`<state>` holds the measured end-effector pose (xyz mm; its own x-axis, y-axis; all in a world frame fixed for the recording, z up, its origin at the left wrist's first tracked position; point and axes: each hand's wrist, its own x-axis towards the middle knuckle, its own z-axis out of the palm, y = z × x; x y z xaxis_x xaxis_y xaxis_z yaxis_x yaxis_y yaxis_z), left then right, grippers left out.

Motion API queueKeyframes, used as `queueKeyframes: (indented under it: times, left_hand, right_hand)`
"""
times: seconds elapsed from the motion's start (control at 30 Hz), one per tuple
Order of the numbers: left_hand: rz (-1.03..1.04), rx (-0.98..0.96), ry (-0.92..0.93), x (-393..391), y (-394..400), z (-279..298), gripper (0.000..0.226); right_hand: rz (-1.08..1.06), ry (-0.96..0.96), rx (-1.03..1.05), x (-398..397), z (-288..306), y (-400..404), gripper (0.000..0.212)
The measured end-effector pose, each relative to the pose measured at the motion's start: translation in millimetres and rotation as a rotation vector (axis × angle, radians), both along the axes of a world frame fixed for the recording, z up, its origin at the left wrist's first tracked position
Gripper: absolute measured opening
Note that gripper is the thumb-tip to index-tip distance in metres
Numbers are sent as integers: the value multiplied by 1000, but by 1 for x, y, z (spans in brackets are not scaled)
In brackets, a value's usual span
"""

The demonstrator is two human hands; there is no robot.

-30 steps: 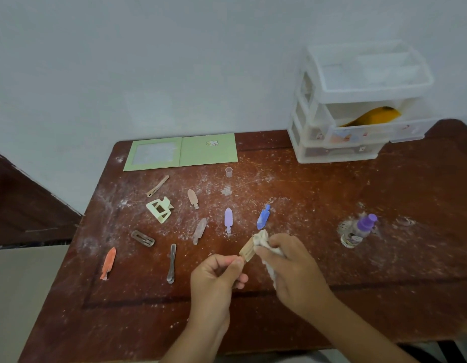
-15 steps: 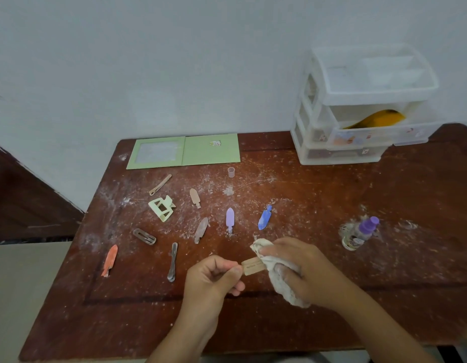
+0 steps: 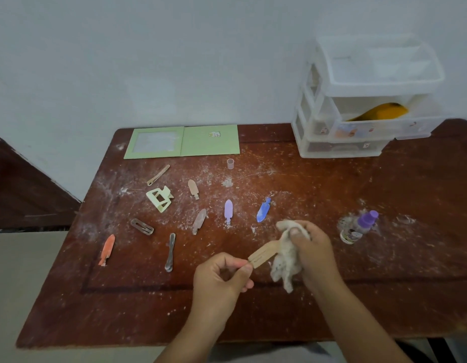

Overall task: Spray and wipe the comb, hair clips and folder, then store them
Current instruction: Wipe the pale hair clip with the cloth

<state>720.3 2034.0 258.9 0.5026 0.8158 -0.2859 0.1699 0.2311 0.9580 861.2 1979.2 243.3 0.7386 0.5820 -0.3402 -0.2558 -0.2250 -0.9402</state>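
My left hand [image 3: 221, 277] pinches one end of a flat tan hair clip [image 3: 262, 254] above the table's front. My right hand [image 3: 312, 251] grips a crumpled white cloth [image 3: 284, 260] pressed against the clip's other end. Several more clips lie on the dusty table: orange [image 3: 107, 249], silver [image 3: 170, 251], brown [image 3: 142, 226], pale green claw [image 3: 160, 198], purple [image 3: 228, 210], blue [image 3: 263, 210]. The green folder [image 3: 182, 141] lies open at the back. A small spray bottle [image 3: 359, 227] with a purple top stands to the right. An orange comb [image 3: 379, 112] sits in the middle drawer.
A white plastic drawer unit [image 3: 363, 100] stands at the back right, its upper drawers pulled out. A tiny clear cap [image 3: 230, 163] stands near the folder. White dust covers the brown wooden table [image 3: 384, 284]. A white wall is behind.
The cloth in my right hand has slid along the tan clip, from its left part toward its far end. Both hands shifted slightly right and lower.
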Motion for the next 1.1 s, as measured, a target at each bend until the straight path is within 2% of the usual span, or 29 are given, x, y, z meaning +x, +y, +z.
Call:
queueKeyframes:
  times: [0.03,0.1,0.17,0.23,0.3,0.4,0.47,0.53,0.6,0.7,0.8,0.93,1.1]
  left_hand:
    - [13,-3,-2,-1,1,-1,28]
    - [19,-8,0,-3,4,-2,27]
    - [-1,-13,-8,-3,8,-2,28]
    - [-42,15,-6,-3,10,0,30]
    - [-69,61,7,-2,13,3,31]
    - [-32,59,-38,0,18,6,27]
    - [56,-65,-174,4,18,5,23]
    - [114,-253,-312,11,11,1,28]
    - [116,-327,-339,20,-1,-3,16]
    - [223,-294,-278,29,-5,-10,38]
    - [265,-227,-236,33,-6,-8,39]
    - [312,-227,-231,28,-2,-10,37]
    - [294,-187,-228,17,15,-5,33]
  right_hand:
    - [-44,-5,37,5,1,-2,26]
    - [57,-157,86,13,5,-11,26]
    - [301,-331,124,16,12,-17,11]
    - [565,-476,53,17,17,-17,17]
    - [712,-537,-35,12,18,-14,21]
    - [606,-494,42,1,16,-11,25]
    - [466,-470,90,-8,12,-9,25]
    - [329,-382,116,-14,6,-7,34]
    - [270,-353,125,-20,3,-4,32]
    - [277,-430,77,-28,3,-5,17]
    - [316,-488,58,-28,6,-10,17]
    - [392,-607,-14,-22,-4,-24,36]
    - [291,-568,13,2,-2,-34,54]
